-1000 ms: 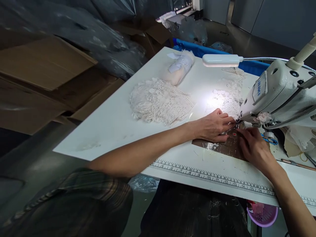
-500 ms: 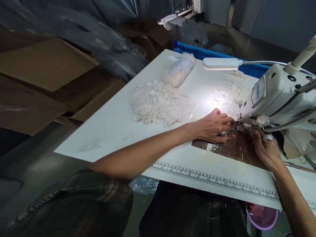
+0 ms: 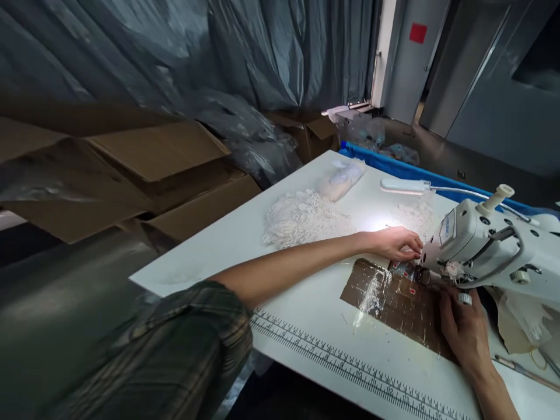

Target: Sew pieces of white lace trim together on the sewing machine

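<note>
My left hand (image 3: 396, 242) reaches to the back of the sewing machine head, its fingers bent together on the white lace trim (image 3: 413, 216) lying behind the needle. What sits between the fingertips is mostly covered by the hand. On the near side of the needle, my right hand (image 3: 466, 329) is curled close to the presser foot (image 3: 422, 275); the machine hides its fingertips, and I cannot make out what they pinch. The white sewing machine (image 3: 464, 233) stands at the right. A gathered heap of white lace (image 3: 301, 219) lies left of my left hand.
Behind the heap lies a wrapped pale bundle (image 3: 343, 178). A lamp (image 3: 405, 185) lights the table. Brown, scratched film (image 3: 367, 286) surrounds the needle area, and a printed ruler (image 3: 341, 361) runs along the front edge. Cardboard boxes (image 3: 166, 151) stand left; pale fabric scraps (image 3: 522, 321) lie right.
The view has tilted up, showing more curtain and wall. My left hand has moved back from the presser foot, uncovering the film beside it. My right hand stays by the needle.
</note>
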{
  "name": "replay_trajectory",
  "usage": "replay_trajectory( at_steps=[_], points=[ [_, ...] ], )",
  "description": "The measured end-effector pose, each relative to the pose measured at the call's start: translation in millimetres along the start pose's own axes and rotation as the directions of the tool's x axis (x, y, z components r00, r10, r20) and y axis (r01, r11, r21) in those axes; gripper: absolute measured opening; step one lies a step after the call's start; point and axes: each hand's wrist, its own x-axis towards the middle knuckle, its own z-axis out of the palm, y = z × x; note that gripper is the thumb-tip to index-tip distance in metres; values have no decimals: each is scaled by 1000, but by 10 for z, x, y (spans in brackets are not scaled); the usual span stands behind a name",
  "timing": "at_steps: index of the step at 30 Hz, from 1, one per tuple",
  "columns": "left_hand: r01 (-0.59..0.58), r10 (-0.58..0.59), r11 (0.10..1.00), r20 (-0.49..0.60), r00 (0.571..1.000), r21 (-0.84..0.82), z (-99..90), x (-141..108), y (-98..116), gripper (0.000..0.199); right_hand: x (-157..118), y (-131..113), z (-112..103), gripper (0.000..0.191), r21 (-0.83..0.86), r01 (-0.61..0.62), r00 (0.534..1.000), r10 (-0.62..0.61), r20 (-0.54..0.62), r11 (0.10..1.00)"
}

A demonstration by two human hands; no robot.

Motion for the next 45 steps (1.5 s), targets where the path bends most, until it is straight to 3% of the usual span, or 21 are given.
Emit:
replay_trajectory(
  at_steps=[3, 7, 12, 16, 21, 26, 30, 33, 36, 38, 45],
  points=[
    [143, -123, 970, -111, 986, 195, -45, 296, -134, 22, 13, 62, 13, 28, -59, 85, 995, -89, -51, 995],
    [253, -237, 923, -88, 967, 289, 11, 598, -281, 27, -3, 155, 55, 38, -129, 117, 991, -125, -51, 985],
    [289, -266, 895, -113, 957, 341, 93, 612, -272, 21, -65, 223, 124, 52, -239, 34, 999, -27, 35, 970],
    [244, -214, 890, -120, 969, 384, 102, 424, -69, 20, -83, 237, 151, 54, -296, -36, 995, 62, 77, 954],
    [245, -250, 891, -36, 968, 382, 106, 69, 202, 23, -60, 187, 100, 53, -359, -89, 981, 145, 132, 929],
    [197, -193, 906, -50, 980, 374, 57, -437, 428, 38, -24, 155, -5, 53, -455, -138, 947, 252, 199, 880],
    [238, -216, 894, -100, 971, 380, -82, -883, 599, 34, 45, 127, -80, 54, -468, -153, 903, 316, 291, 870],
    [394, -360, 804, -162, 919, 446, -226, -1184, 627, 27, 105, 94, -123, 55, -471, -175, 866, 364, 345, 864],
    [570, -544, 672, -208, 813, 473, -337, -1421, 560, 19, 137, 76, -138, 54, -479, -191, 848, 389, 359, 857],
    [634, -615, 634, -208, 760, 443, -368, -1525, 503, 18, 140, 72, -131, 53, -491, -201, 849, 400, 345, 848],
    [687, -627, 695, -289, 723, 210, -378, -1497, 551, 20, 119, 17, -88, 52, -510, -226, 872, 406, 275, 830]
  ],
)
